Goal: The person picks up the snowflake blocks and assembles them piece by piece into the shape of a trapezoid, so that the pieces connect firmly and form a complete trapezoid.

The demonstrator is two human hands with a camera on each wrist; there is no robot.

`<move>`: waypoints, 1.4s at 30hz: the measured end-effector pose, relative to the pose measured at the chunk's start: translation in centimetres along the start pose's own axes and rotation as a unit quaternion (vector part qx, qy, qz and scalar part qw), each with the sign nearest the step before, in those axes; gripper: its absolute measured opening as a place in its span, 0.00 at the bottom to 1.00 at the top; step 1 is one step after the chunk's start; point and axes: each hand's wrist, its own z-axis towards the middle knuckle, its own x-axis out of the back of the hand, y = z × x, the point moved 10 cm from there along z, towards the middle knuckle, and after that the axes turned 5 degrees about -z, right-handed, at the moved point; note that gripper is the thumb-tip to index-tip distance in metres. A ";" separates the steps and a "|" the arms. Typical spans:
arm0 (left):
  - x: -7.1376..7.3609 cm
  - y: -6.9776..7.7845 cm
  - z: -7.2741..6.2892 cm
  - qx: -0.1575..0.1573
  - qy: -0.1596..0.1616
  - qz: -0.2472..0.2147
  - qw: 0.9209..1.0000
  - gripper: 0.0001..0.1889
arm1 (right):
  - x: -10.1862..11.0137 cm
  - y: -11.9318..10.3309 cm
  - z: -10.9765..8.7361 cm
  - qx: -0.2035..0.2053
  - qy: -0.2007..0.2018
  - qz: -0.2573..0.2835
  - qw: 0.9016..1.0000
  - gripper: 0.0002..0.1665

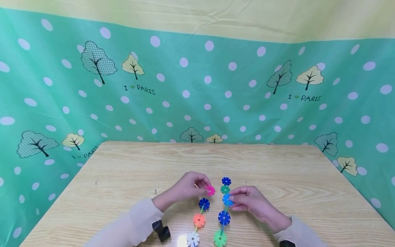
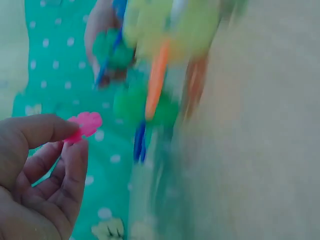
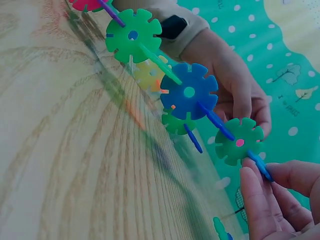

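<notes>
My left hand (image 1: pixel 189 187) pinches a pink notched disc (image 2: pixel 86 125) between thumb and fingertips, above the far end of a chain of interlocked notched discs with dark blue (image 1: pixel 204 204), orange (image 1: pixel 199 220) and white (image 1: pixel 193 239) ones. To its right, my right hand (image 1: pixel 251 203) pinches a light blue disc (image 1: pixel 227 199) at the far end of a second chain. That disc appears edge-on in the right wrist view, against a green disc (image 3: pixel 225 145). Further along this chain come a dark blue disc (image 1: pixel 224 218) and a bright green one (image 1: pixel 220 238). The left wrist view is partly blurred.
Just beyond the right hand are a green disc (image 1: pixel 225 189) and a dark blue disc (image 1: pixel 226 181). Everything is at a wood-grain table (image 1: pixel 129 178), with a green dotted cloth (image 1: pixel 172 103) hanging behind its far edge. Black straps (image 1: pixel 161 231) sit on the wrists.
</notes>
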 end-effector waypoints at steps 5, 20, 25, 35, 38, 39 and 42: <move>-1.2 1.3 -1.8 -0.003 0.011 -0.016 1.000 0.08 | -0.4 -0.1 0.2 0.008 -0.008 0.003 1.000 0.13; -3.0 2.2 -3.1 -0.027 0.046 -0.020 0.998 0.07 | -1.4 0.3 0.2 0.002 -0.019 0.002 1.000 0.14; -3.2 2.4 -3.3 -0.029 0.054 -0.023 0.998 0.06 | -1.3 0.2 0.0 -0.003 -0.015 0.005 1.000 0.13; -3.4 3.2 -3.7 -0.068 0.075 -0.014 0.995 0.04 | -1.6 0.0 -0.2 -0.004 -0.013 -0.010 1.000 0.08; -3.3 3.5 -3.7 -0.076 0.085 -0.004 0.993 0.03 | -1.7 -0.2 -0.2 0.005 -0.014 -0.005 1.000 0.06; -3.2 3.5 -3.7 -0.076 0.087 -0.003 0.993 0.03 | -1.8 -0.2 -0.2 0.008 -0.014 -0.004 1.000 0.06; -3.3 3.8 -3.7 -0.080 0.089 0.005 0.993 0.03 | -1.8 -0.1 -0.3 0.009 -0.012 0.002 1.000 0.05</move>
